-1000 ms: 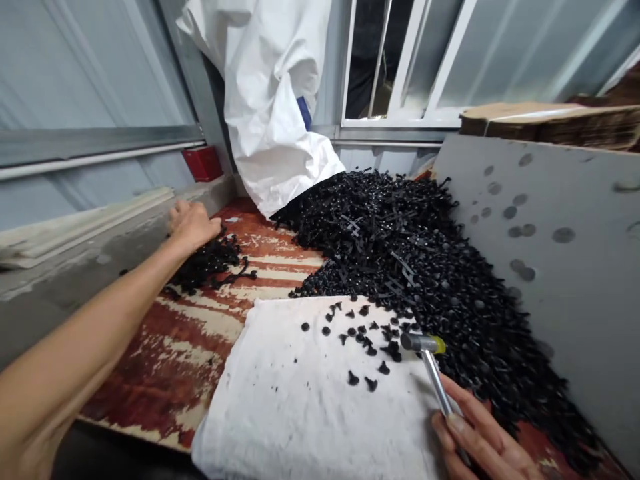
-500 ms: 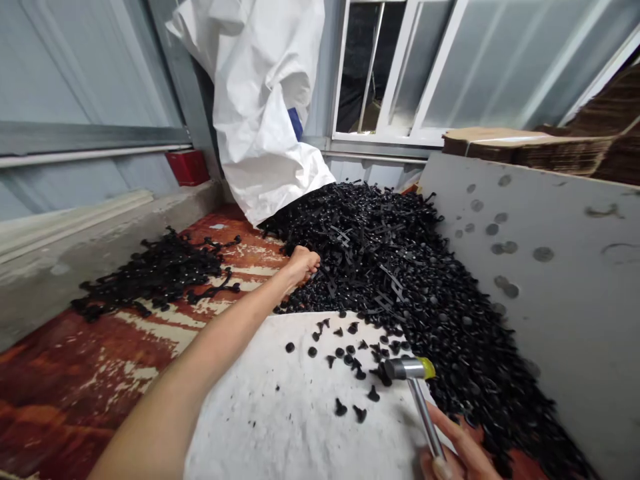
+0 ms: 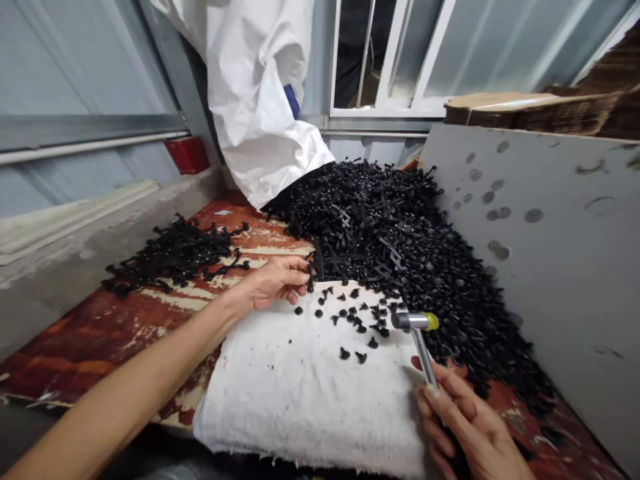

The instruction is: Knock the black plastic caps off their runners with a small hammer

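My left hand (image 3: 276, 281) is at the far left edge of the white cloth (image 3: 300, 393), its fingers pinched on a strip of black plastic parts (image 3: 316, 261) pulled from the big black pile (image 3: 400, 247). My right hand (image 3: 467, 427) at the lower right is wrapped round the handle of a small metal hammer (image 3: 416, 328) with a yellow tip; its head hovers over the cloth's right side. Several loose black studs (image 3: 357, 317) lie on the cloth between my hands.
A smaller heap of black strips (image 3: 173, 255) lies on the worn red tabletop (image 3: 115, 333) at left. A white sack (image 3: 260, 100) hangs at the back, a grey board (image 3: 550, 253) walls the right side, cardboard (image 3: 540, 110) is stacked behind it.
My left hand went from the small heap at left to the big pile, then drew back toward the cloth with a black strip. The hammer stayed roughly in place over the cloth.
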Available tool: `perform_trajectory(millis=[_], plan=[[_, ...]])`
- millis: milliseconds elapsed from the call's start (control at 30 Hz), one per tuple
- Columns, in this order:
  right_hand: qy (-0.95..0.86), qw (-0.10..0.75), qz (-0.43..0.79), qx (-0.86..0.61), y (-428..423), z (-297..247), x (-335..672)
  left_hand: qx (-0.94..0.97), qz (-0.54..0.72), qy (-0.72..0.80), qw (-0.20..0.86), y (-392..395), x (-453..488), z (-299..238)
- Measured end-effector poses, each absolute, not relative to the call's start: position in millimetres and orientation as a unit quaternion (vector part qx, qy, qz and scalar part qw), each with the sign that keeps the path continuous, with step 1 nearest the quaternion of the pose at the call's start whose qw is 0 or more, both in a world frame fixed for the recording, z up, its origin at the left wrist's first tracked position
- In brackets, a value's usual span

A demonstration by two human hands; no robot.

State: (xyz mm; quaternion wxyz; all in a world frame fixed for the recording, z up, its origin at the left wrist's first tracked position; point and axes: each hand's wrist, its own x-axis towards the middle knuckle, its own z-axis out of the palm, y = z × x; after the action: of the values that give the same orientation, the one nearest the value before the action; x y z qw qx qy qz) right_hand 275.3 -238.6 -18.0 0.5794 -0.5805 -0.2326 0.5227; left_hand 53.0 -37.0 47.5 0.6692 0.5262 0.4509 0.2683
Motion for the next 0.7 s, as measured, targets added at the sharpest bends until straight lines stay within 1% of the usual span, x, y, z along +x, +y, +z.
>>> perform_trajectory(millis=[100, 200, 267, 400, 467, 533, 600, 700], plan=[[-0.26, 0.571, 0.531, -0.569, -234, -15, 273, 0.568, 0.23, 0.417, 0.671, -73, 50, 39], [-0.29, 0.54, 0.595, -0.52, -226, -8, 266, 0.605, 0.217, 0.412, 0.646, -106, 53, 31], [-0.286, 0.54, 0.616, -0.497, -221, -2, 260, 0.637, 0.217, 0.409, 0.616, -122, 58, 26], [-0.304, 0.511, 0.663, -0.456, -221, 4, 247, 0.707, 0.274, 0.359, 0.544, -136, 66, 17], [-0.323, 0.514, 0.651, -0.457, -225, 4, 244, 0.696, 0.316, 0.364, 0.533, -139, 67, 13], [-0.348, 0.527, 0.611, -0.477, -230, 2, 242, 0.631, 0.331, 0.404, 0.573, -144, 66, 11], [-0.367, 0.534, 0.576, -0.498, -233, 0, 241, 0.537, 0.315, 0.432, 0.653, -150, 65, 10], [-0.378, 0.532, 0.556, -0.514, -236, -3, 239, 0.45, 0.258, 0.396, 0.758, -157, 66, 12]])
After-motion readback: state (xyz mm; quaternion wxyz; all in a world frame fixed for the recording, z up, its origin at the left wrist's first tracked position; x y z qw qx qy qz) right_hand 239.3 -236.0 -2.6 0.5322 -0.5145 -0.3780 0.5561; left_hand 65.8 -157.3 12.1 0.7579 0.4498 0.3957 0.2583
